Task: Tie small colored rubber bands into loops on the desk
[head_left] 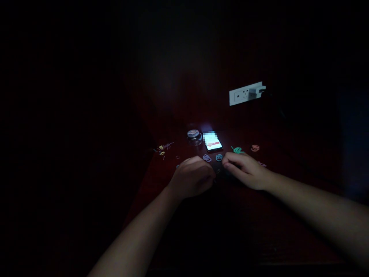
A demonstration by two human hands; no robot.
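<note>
In the dim light, my left hand [193, 176] is curled over the dark red table, its fingertips turned inward; anything in them is hidden. My right hand [248, 171] has thumb and forefinger pressed together, beside a small pile of blue elastic bands [219, 157]. I cannot make out anything in that pinch. A purple pile of bands [206, 158] lies just beyond my left hand. Between the hands is a faint small loop [218, 171]. Green bands [237, 150] lie right behind my right hand, with orange bands [255, 147] farther right.
A lit phone [213, 143] lies behind the piles, next to a clear lidded jar [194, 137]. Yellow and purple scraps of band [163, 149] are scattered near the table's left edge. On the wall at right, a white socket [245, 93] holds a plug.
</note>
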